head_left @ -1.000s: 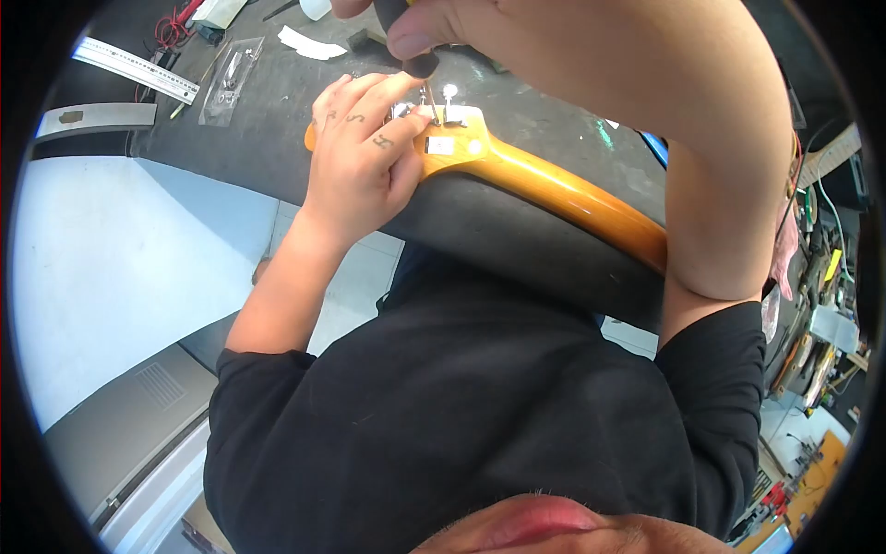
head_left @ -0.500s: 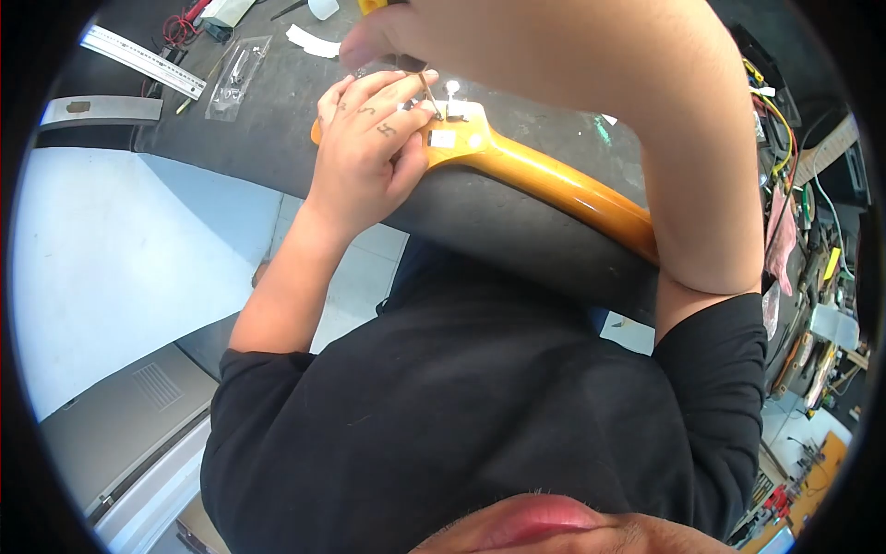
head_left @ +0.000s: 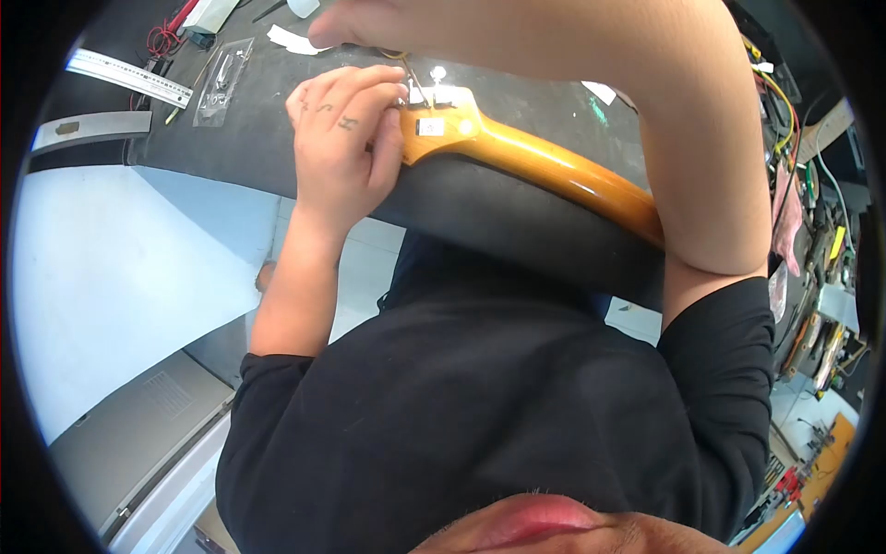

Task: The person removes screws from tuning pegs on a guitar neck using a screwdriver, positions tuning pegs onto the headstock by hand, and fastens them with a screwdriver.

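Observation:
A glossy amber guitar neck (head_left: 563,175) lies along the bench edge, its headstock (head_left: 448,131) toward the left. My left hand (head_left: 337,134) is closed around the headstock's far end, thumb on the near side, fingers over the top. A thin metal screwdriver shaft (head_left: 415,81) stands tilted with its tip at the tuners' edge. A shiny tuner button (head_left: 437,72) sticks out beside it. Above, my right hand (head_left: 365,23) is closed on the screwdriver, though the top frame edge cuts off most fingers and the handle. A small white label (head_left: 430,126) sits on the headstock.
On the dark bench (head_left: 517,102) lie a steel ruler (head_left: 129,78), a plastic bag of small parts (head_left: 224,83) and a white paper strip (head_left: 293,40). Cables and many tools crowd the right side (head_left: 812,305). A curved metal piece (head_left: 92,132) sits at left.
The view has shifted slightly, so bench items sit further left and higher. My right hand has moved up, and the yellow handle seen earlier is out of frame. My left hand still grips the headstock.

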{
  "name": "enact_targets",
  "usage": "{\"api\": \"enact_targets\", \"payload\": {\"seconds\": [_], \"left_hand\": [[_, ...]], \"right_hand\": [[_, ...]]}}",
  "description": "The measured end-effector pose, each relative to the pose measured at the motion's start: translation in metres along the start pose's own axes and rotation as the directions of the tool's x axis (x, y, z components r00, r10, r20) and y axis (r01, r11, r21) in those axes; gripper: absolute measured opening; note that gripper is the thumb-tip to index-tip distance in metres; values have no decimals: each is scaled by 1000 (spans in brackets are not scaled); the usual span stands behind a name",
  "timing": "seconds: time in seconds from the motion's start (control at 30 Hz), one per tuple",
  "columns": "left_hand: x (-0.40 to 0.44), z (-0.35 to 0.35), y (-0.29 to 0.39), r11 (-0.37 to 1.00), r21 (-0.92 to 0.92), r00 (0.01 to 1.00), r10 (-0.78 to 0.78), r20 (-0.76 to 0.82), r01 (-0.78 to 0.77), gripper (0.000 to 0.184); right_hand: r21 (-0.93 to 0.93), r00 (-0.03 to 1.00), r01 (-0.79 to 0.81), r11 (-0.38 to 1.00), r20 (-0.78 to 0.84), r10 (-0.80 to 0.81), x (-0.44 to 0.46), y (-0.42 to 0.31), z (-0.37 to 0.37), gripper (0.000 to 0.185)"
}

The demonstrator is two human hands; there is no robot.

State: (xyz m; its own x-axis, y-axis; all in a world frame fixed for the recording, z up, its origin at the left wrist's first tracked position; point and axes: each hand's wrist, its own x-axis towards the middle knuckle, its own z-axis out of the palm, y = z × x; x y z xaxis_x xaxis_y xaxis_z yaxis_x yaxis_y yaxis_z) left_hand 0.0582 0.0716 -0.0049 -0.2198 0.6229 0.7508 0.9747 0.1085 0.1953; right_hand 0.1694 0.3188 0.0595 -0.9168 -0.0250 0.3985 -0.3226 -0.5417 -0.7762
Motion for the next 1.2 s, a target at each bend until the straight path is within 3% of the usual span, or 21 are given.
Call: {"api": "enact_targets", "payload": {"seconds": [0.1, 0.17, 0.2, 0.27, 0.3, 0.33, 0.4, 0.43, 0.47, 0.57, 0.6, 0.63, 0.67, 0.7, 0.73, 0.77, 0.8, 0.83, 0.9, 0.97, 1.2], "left_hand": [[-3, 4, -7, 1000, 29, 1000, 11, 21, -12, 23], [1, -2, 1, 999, 45, 998, -2, 62, -1, 23], [0, -1, 0, 999, 37, 998, -13, 68, 10, 24], [-2, -2, 3, 998, 47, 994, -46, 102, 42, 28], [-1, -4, 6, 996, 64, 989, -64, 130, 56, 32], [0, -7, 8, 995, 80, 984, -79, 157, 67, 36], [3, -15, 13, 995, 51, 977, -95, 190, 87, 46], [4, -18, 17, 995, 37, 975, -99, 201, 93, 50], [2, -26, 15, 995, 52, 957, -93, 275, 81, 69], [10, -53, 5, 996, 66, 935, -72, 348, 52, 88], [10, -54, -4, 998, 19, 906, -64, 418, 62, 106], [9, -51, -8, 998, 17, 897, -66, 437, 65, 106], [8, -47, -13, 998, 16, 886, -66, 459, 66, 106], [8, -44, -15, 998, 15, 875, -60, 480, 60, 105], [10, -42, -15, 998, 51, 884, -57, 464, 37, 102], [12, -41, -17, 998, 55, 887, -32, 461, 8, 100], [13, -41, -21, 998, 56, 888, -7, 460, -21, 98], [14, -40, -25, 997, 55, 888, 20, 459, -50, 97], [16, -40, -29, 996, 26, 885, 60, 462, -81, 95], [22, -43, -32, 994, 24, 882, 85, 463, -108, 93], [39, -46, -29, 997, 50, 833, 27, 553, -66, 86]], "right_hand": [[-59, 993, 110, 992, -33, -112, 7, -1, -12, 49], [-355, 993, 87, 931, -45, -110, 12, -24, 1, 40], [-587, 991, 82, 806, -35, -126, 19, -40, 14, 35], [-935, 989, 78, 347, 28, -148, 28, -75, 32, 27], [-994, 989, 60, 89, 48, -138, 28, -92, 33, 24], [-997, 995, 1, -72, 8, -95, 21, -109, 20, 22], [-961, 982, -170, -216, -183, 41, -10, -153, -40, 19], [-948, 960, -242, -204, -265, 90, -25, -161, -55, 19], [-928, 929, -314, -201, -344, 138, -41, -169, -70, 20], [-865, 849, -501, -1, -492, 195, -91, -149, -70, 22], [-842, 830, -529, -104, -539, 146, -98, -142, -65, 22], [-809, 813, -552, -200, -576, 88, -103, -133, -57, 23], [-830, 931, -358, -428, -353, -93, -105, -118, -45, 23], [-829, 977, -212, -517, -199, -81, -96, -108, -30, 28], [-884, 996, -86, -459, -63, -65, -87, -90, -8, 35], [-939, 992, -120, -322, -107, -60, -84, -63, 10, 42], [-936, 998, 63, -347, 53, 38, -76, -42, 30, 47], [-948, 987, 94, -303, 49, 153, -67, -23, 45, 55], [-948, 984, 164, -272, 140, 106, -56, 9, 52, 64], [-968, 996, 85, -236, 77, 43, -47, 27, 49, 64], [-968, 984, 51, -246, 7, 176, -37, 22, 47, 59]]}}
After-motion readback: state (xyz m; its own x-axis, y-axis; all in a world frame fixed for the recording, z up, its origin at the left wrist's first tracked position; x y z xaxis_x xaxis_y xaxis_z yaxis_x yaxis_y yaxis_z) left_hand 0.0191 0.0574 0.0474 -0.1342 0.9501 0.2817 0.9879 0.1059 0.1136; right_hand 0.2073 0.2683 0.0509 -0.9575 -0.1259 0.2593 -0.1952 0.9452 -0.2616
